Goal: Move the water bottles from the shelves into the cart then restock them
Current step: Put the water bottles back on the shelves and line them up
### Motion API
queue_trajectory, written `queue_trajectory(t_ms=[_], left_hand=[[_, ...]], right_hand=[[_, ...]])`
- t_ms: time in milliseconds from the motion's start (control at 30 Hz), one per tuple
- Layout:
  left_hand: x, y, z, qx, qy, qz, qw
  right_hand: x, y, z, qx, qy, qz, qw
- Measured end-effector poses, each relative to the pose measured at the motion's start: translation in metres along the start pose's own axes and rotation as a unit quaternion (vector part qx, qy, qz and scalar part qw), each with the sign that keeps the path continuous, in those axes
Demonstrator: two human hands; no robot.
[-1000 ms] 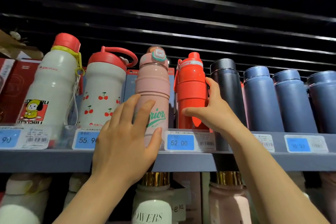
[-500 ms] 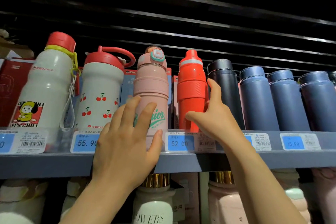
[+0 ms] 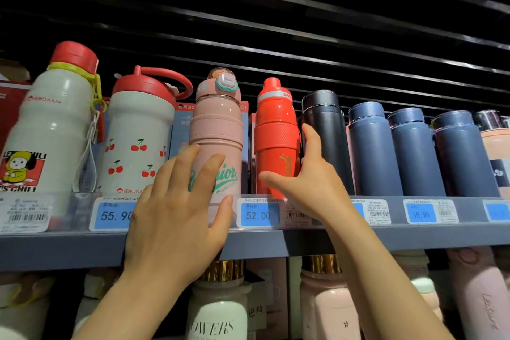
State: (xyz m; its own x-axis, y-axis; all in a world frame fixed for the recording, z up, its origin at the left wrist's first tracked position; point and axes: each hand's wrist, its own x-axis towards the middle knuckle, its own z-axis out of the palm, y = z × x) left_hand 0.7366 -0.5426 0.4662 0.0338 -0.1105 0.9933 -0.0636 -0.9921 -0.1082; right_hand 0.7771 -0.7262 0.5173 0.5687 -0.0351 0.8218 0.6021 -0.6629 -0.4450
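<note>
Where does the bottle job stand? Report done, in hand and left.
Done: nothing can be confirmed; no cart is in view, and the shelf looks fully lined with bottles. In hand: the left hand wraps the pink bottle, the right hand grips the red bottle; both stand upright on the shelf. Left: whichever steps follow; the frame doesn't show which phase this is.

Pink bottle [image 3: 216, 135] bore green script; neighbouring bottle [image 3: 276, 132] was red; cherry bottle [image 3: 138, 141] white, red-lidded; price tags [image 3: 258, 214] blue.

red bottle [image 3: 276, 138] turned, lettering now facing
</note>
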Motion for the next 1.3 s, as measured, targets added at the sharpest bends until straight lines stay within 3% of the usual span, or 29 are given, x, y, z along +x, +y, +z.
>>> queue_trajectory(t_ms=[133, 467, 1300], left_hand=[[0.000, 0.000, -0.001, 0.003, 0.002, 0.001, 1.000], [-0.001, 0.000, -0.001, 0.004, -0.003, 0.000, 1.000], [-0.005, 0.006, -0.007, -0.001, -0.030, 0.022, 0.999]], right_hand=[[0.001, 0.000, -0.003, 0.003, -0.009, 0.001, 1.000], [-0.004, -0.004, 0.014, -0.067, 0.060, -0.022, 0.996], [-0.009, -0.022, 0.022, -0.112, 0.091, 0.023, 0.989]])
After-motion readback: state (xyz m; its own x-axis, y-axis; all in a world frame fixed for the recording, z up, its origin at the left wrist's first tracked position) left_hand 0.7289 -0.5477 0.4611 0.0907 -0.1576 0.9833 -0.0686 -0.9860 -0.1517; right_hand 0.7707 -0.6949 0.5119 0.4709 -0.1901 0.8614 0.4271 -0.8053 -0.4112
